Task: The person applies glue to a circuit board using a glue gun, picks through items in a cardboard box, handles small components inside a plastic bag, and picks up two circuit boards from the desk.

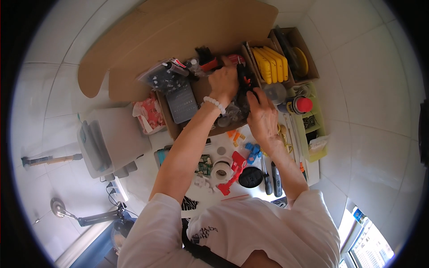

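Both arms reach forward into a cardboard box. My left hand, a pale beaded bracelet at its wrist, has its fingers bent downward over the far middle of the box, beside a red and black item. Whatever those fingers hold is hidden. At the box's right side, my right hand pinches the near end of a dark black object with red parts; its kind is unclear. Left in the box lie a grey case and a clear bag of small dark pieces.
Yellow cases stand in a box at the back right. Nearer are a red-capped can and a light-green tray. On the table lie a white tape roll, red plastic part, black round lid and screwdriver.
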A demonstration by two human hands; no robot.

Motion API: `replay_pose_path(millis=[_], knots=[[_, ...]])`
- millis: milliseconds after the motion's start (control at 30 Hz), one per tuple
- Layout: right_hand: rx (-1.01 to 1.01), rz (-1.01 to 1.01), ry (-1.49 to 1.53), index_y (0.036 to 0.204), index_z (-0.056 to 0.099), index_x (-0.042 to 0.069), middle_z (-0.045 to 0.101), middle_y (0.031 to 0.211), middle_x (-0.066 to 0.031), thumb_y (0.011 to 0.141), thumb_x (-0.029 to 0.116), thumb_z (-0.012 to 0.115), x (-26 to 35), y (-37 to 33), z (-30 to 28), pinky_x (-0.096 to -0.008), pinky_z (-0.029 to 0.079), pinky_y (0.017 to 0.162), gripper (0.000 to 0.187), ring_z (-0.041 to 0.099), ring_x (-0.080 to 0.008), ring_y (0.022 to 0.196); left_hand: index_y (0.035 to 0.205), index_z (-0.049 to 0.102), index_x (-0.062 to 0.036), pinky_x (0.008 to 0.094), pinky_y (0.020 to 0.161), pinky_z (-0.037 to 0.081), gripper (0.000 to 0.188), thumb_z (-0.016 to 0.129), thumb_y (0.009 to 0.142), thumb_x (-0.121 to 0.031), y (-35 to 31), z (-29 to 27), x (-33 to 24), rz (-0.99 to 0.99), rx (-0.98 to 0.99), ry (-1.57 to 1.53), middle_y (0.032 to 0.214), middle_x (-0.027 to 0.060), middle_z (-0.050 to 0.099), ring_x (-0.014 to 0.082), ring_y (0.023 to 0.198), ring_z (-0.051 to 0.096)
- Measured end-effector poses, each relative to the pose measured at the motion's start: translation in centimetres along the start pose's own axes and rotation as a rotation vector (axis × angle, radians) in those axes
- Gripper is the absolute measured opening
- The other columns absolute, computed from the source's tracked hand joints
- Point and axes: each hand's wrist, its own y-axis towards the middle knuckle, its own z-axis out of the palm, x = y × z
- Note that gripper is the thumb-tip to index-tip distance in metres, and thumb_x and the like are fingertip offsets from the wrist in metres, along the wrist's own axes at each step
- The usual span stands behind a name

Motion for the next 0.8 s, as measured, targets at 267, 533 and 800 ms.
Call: replay_pose_path(millis=[267, 533, 800], knots=[[-0.013, 0.038, -0.148, 0.099, 0.057, 0.009, 0.051, 0.12, -0.009, 0.059, -0.005, 0.064, -0.8, 1.7, 0.4, -0.0407, 0.052, 0.059, 0.042, 0.063, -0.0301, 0.076, 0.08, 0.063, -0.0046, 0.0446, 0.053, 0.049, 0.015, 0.062, 0.078, -0.02, -8.4, -3.7, 1.7, 0.056, -0.149, -0.192, 0.063, 0.0181, 0.061, 0.0367, 0.06, 0.061], [-0.024, -0.013, -0.212, 0.104, 0.057, 0.01, 0.053, 0.118, -0.0105, 0.064, -0.005, 0.061, -2.4, 1.6, 1.8, -0.0414, 0.051, 0.052, 0.042, 0.063, -0.0325, 0.063, 0.087, 0.065, -0.0028, 0.0345, 0.047, 0.044, 0.02, 0.067, 0.078, -0.021, -19.4, -3.8, 6.5, -0.075, -0.245, -0.51, 0.054, 0.014, 0.056, 0.0269, 0.047, 0.057], [-0.026, -0.09, -0.279, 0.108, 0.055, 0.01, 0.055, 0.11, -0.0109, 0.067, -0.002, 0.063, -3.2, 3.0, 1.9, -0.0411, 0.051, 0.053, 0.043, 0.062, -0.0332, 0.063, 0.084, 0.064, 0.001, 0.0274, 0.042, 0.032, 0.013, 0.067, 0.08, -0.011, -28.0, -4.0, 9.6, -0.24, -0.267, -0.662, 0.05, 0.0074, 0.048, 0.0127, 0.043, 0.039]])
